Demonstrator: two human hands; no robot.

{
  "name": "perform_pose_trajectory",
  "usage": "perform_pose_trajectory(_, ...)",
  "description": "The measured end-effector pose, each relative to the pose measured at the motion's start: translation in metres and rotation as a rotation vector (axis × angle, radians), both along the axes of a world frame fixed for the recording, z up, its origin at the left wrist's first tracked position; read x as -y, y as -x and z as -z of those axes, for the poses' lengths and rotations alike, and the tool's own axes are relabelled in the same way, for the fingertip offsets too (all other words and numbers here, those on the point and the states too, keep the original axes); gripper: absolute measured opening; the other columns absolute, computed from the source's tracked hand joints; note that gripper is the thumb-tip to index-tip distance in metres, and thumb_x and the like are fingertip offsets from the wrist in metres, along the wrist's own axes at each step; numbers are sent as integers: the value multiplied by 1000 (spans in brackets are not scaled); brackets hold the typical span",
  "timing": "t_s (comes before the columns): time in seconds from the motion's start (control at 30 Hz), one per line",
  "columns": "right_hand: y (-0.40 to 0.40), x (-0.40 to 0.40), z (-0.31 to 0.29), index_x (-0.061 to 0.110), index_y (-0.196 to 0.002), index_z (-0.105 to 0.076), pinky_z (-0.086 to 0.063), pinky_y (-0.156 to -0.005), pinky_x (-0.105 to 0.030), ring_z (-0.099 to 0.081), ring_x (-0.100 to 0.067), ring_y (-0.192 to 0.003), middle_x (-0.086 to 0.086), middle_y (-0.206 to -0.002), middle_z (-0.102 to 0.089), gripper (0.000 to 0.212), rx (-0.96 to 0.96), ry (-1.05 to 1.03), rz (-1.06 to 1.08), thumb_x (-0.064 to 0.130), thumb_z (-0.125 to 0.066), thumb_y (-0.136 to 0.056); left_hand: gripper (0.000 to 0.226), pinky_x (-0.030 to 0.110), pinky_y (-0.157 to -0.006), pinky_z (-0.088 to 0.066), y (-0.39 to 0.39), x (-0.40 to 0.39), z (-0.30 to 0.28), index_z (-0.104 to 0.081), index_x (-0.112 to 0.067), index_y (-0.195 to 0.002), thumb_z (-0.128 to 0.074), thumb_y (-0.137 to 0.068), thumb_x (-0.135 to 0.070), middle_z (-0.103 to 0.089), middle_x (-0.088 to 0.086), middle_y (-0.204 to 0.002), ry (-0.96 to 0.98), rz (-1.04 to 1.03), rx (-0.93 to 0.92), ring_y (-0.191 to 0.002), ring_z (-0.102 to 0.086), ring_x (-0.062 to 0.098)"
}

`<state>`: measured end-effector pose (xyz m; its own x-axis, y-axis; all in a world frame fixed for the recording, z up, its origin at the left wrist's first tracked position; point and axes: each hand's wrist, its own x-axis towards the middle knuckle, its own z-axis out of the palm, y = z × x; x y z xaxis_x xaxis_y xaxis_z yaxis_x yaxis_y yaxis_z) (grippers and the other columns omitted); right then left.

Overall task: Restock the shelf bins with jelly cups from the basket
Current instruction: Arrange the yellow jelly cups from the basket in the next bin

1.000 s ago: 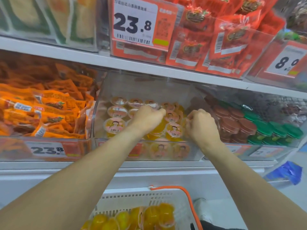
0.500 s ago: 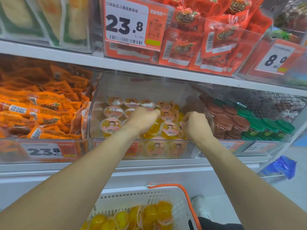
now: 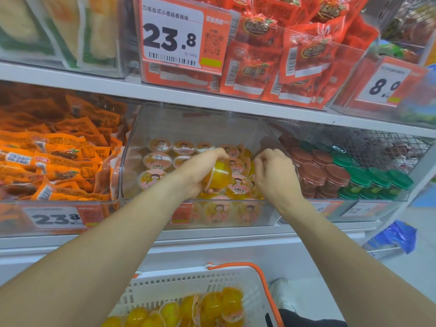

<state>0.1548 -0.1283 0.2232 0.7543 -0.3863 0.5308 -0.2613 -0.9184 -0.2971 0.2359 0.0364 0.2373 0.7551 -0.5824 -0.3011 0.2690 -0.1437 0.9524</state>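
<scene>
One yellow jelly cup (image 3: 218, 177) tilted in left hand (image 3: 200, 173)'s curled grip over bin (image 3: 132, 161); right hand (image 3: 273, 173) curled, contents unclear.

I read "23.8" on the big price tag (image 3: 181, 41) at twelve o'clock, "23.8" on the lower tag (image 3: 55, 218) at nine, and "8." on the tag (image 3: 383, 87) at two.
</scene>
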Motion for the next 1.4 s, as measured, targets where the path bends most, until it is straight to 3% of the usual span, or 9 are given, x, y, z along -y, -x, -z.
perform_pose_trajectory(0.13, 10, -25, -24, 23, -97, -67, -52, -57, -28, -64, -14, -62, 1, -84, -67, 16, -39, -570, -379, 38, -64, -94, 59, 31, -71, -51, 6, 8, -4, -72, -11, -99, -61, -76, -64, -70, 12, -83, -26, 41, 91, -73, -62, 22)
perform_pose_trajectory(0.23, 14, -25, -23, 28, -103, -67, -53, -54, -30, -69, -18, -58, -4, -94, -65, 19, -170, -618, -417, 43, -66, -91, 44, 28, -62, -43, 10, 9, -13, -64, -6, -81, -45, -100, -41, -64, 2, -68, 79, 82, 36, -61, -58, 15)
perform_pose_trajectory(0.33, 21, -13, -21, 21, -97, -71, -57, -56, -37, -71, -29, -58, -8, -86, -71, 15, -135, -750, -337, 30, -59, -97, 22, 35, -79, -58, 14, 6, -22, -68, -4, -93, -51, -99, -15, -72, 8, -82, 116, 206, 21, -74, -69, 17)
perform_pose_trajectory(0.5, 38, 4, -30, 2, -99, -68, -57, -48, -31, -65, -24, -50, -14, -75, -70, 8, 13, -1031, -279, 6, -63, -94, 25, 43, -86, -60, 16, 15, -11, -64, -4, -118, -64, -93, -1, -74, 15, -104, -33, 213, 399, -93, -73, 28)
perform_pose_trajectory(0.57, 42, 11, -35, 4, -97, -65, -57, -48, -32, -67, -24, -50, -15, -79, -71, 10, 85, -970, -205, 10, -69, -91, 30, 43, -94, -56, 19, 21, -3, -61, -11, -127, -60, -97, -12, -73, 6, -114, -69, 242, 541, -104, -70, 21)
perform_pose_trajectory(0.77, 55, 19, -39, 22, -75, -61, -47, -63, -32, -60, -16, -68, 8, -68, -62, 16, -37, -131, 62, 31, -72, -83, 37, 32, -107, -40, 25, 30, 16, -55, -14, -136, -44, -103, -28, -54, 7, -143, -563, 440, 991, -132, -48, 27)
perform_pose_trajectory(0.97, 45, 11, -26, 23, -68, -59, -40, -63, -31, -60, -28, -76, 2, -72, -56, 22, -114, -6, 54, 36, -74, -78, 38, 32, -96, -44, 23, 32, 17, -63, -16, -115, -34, -105, -38, -61, 11, -130, -701, 548, 880, -118, -55, 31)
perform_pose_trajectory(1.13, 36, 6, -23, 9, -60, -63, -50, -59, -34, -60, -38, -67, -12, -63, -60, 29, -201, 60, 96, 33, -73, -73, 39, 38, -104, -44, 25, 31, 15, -61, -10, -130, -37, -101, -20, -54, 12, -143, -696, 553, 839, -128, -50, 31)
perform_pose_trajectory(1.4, 27, -4, -28, 15, -61, -37, -40, -59, -32, -48, -34, -66, -8, -67, -47, 43, -485, 58, 221, 30, -73, -76, 39, 39, -100, -49, 18, 31, 21, -68, -15, -119, -46, -88, -10, -64, 6, -129, -599, 504, 803, -119, -56, 28)
